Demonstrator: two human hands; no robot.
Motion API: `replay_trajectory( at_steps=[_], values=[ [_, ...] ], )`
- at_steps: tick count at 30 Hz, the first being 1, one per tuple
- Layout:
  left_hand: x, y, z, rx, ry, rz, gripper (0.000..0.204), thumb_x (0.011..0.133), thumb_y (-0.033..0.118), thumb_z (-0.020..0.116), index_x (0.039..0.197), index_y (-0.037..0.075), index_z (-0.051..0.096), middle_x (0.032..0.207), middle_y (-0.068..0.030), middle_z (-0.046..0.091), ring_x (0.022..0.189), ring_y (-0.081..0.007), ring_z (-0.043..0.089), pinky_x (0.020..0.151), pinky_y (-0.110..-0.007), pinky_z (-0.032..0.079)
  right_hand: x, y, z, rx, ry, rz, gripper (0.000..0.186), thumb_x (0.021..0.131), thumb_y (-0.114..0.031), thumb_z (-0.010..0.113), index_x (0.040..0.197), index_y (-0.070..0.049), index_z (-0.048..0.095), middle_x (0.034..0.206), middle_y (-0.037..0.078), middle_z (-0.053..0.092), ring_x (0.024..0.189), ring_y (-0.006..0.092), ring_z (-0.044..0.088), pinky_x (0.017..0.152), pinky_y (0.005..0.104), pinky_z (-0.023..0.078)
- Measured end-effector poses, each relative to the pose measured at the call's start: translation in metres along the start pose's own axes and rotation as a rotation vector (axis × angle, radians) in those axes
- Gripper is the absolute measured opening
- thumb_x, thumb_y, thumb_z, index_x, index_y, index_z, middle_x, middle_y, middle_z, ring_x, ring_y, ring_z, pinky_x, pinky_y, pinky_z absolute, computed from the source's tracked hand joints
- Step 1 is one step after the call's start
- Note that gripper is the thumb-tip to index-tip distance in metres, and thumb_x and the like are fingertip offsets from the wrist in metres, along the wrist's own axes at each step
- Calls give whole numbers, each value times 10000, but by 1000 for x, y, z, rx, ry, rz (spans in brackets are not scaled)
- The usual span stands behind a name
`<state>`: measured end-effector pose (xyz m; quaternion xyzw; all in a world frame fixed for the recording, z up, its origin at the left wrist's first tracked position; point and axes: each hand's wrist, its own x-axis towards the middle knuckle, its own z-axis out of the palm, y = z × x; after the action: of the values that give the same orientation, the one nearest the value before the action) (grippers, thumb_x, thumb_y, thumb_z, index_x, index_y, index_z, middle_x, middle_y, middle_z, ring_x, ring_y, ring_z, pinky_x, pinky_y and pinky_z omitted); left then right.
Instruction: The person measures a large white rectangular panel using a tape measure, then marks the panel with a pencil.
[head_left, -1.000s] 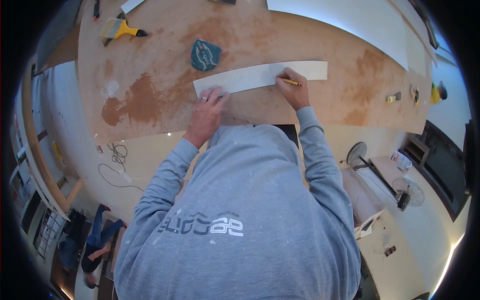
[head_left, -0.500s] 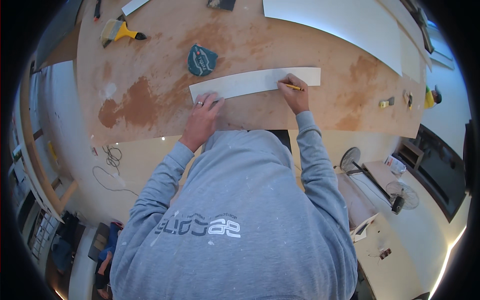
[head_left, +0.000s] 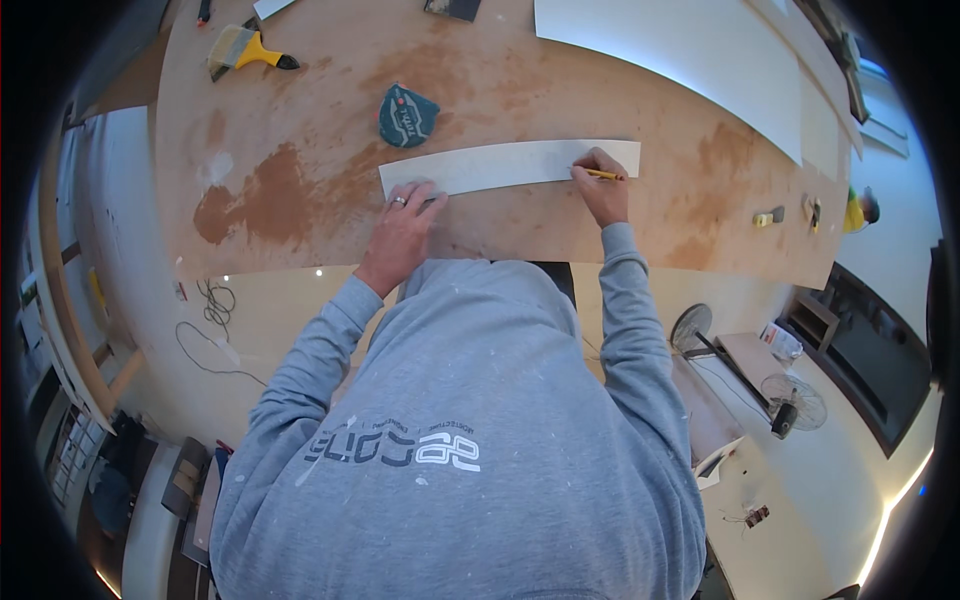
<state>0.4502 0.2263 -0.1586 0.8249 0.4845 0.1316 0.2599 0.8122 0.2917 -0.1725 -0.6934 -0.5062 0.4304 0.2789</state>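
A long white strip [head_left: 500, 167] lies crosswise on the brown-stained wooden table [head_left: 480, 235], near its front edge. My left hand [head_left: 397, 236], a ring on one finger, rests on the strip's left end with its fingers stretched out over the near edge. A yellow pencil [head_left: 606, 175] is gripped in my right hand [head_left: 604, 196], over the right part of the strip. The pencil's tip is toward the strip's near edge; the fingers partly cover it, and whether it touches I cannot tell. Just beyond the strip sits a teal tape measure [head_left: 408, 115].
A yellow-handled paintbrush [head_left: 255, 50] lies at the far left, a dark flat block [head_left: 452, 8] at the far edge. Large white sheets [head_left: 680, 60] cover the far right. A small yellow-and-grey tool [head_left: 769, 217] is near the right edge. Fans [head_left: 692, 328] stand beyond the table.
My right hand has slid a little to the right along the strip, pencil still in it. My left hand stays on the strip's left end. The whole view has shifted slightly.
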Motion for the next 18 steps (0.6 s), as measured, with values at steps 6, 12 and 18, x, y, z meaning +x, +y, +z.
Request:
replay_trajectory(
  at_steps=[6,12,18],
  values=[
    [-1,-1,1,18,6,5,523,805,-6,743,1321,28,665,1395,-156,579,1347,-360,508,1138,-459,447,11,1,14,182,120,-96,177,833,-116,751,949,15,722,841,60,737,783,101,659,742,279,543],
    [3,-16,6,-17,-21,25,550,801,66,785,1340,83,675,1435,-150,567,1352,-365,505,1154,-486,417,-4,13,-12,-39,33,-71,121,921,-101,759,974,6,743,856,35,738,798,105,670,749,264,549],
    [17,-21,-29,163,88,-28,745,815,102,799,1513,176,549,1526,-145,493,1385,-355,486,1214,-546,315,-15,-16,-78,581,253,-42,174,1005,-164,760,1061,-6,716,963,79,727,814,157,713,779,298,609]
  ],
)
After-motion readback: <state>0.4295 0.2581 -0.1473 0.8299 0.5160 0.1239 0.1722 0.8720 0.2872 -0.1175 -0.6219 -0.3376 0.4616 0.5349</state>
